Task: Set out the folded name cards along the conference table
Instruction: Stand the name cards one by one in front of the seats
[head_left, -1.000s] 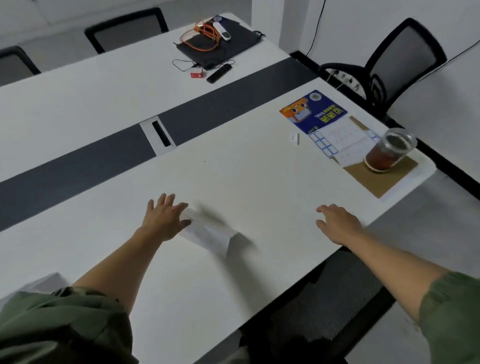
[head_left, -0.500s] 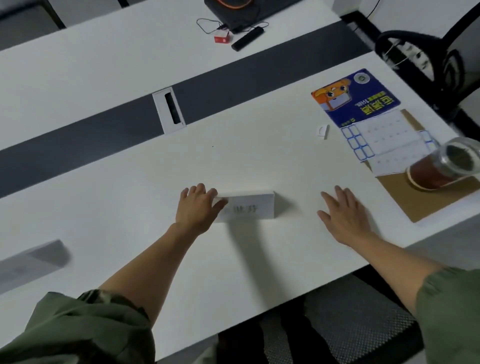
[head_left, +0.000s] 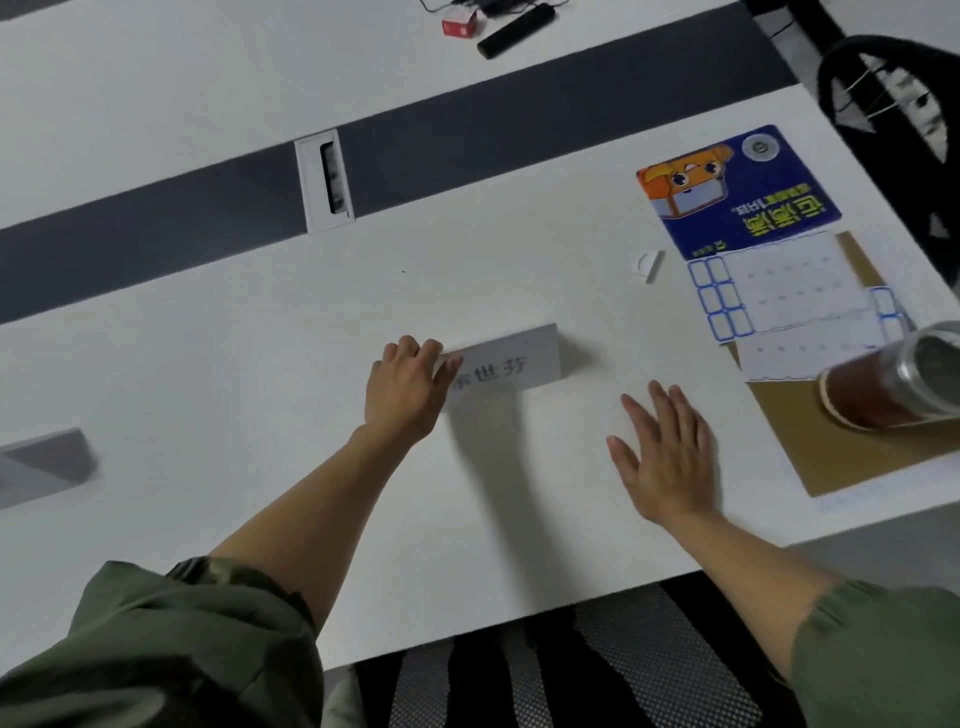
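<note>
Your left hand (head_left: 405, 384) pinches card (head_left: 506, 358) upright on table (head_left: 260, 364); right hand (head_left: 667, 457) flat, empty. Left card (head_left: 44, 462) set; others unseen.

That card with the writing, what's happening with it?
A person is setting a folded name card upright on the white table. Their left hand grips the card's left end, with the writing facing them. Their right hand lies flat and open on the table beside it, holding nothing. A second card stands farther left, and a jar of dark drink sits at the right.
</note>
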